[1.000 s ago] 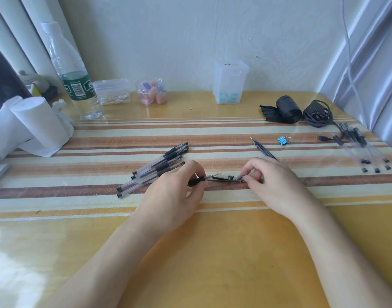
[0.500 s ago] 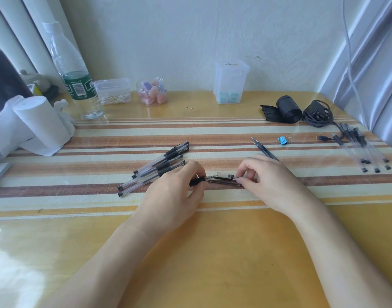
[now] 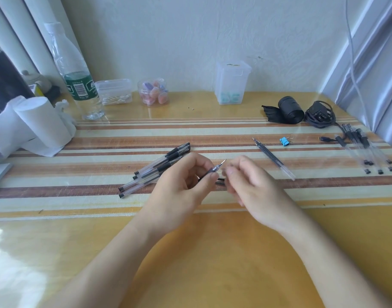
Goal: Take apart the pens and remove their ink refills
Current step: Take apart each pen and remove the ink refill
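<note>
The pen [image 3: 214, 170] is no longer held level and low between the two hands at the frame's centre. Its front end has been raised and tilted, so the metal tip [image 3: 222, 162] now points up and to the right. The left hand [image 3: 181, 185] has been lifted with it and turned, the black grip being pinched. The right hand [image 3: 252, 185] has been brought leftward, close to the tip, its fingers blurred. A short dark piece [image 3: 220, 181] is now seen just below, between the hands.

The clear plastic water bottle [image 3: 75, 70] has a green label [image 3: 80, 88] with a barcode [image 3: 79, 90]; its white characters are too blurred to read.
</note>
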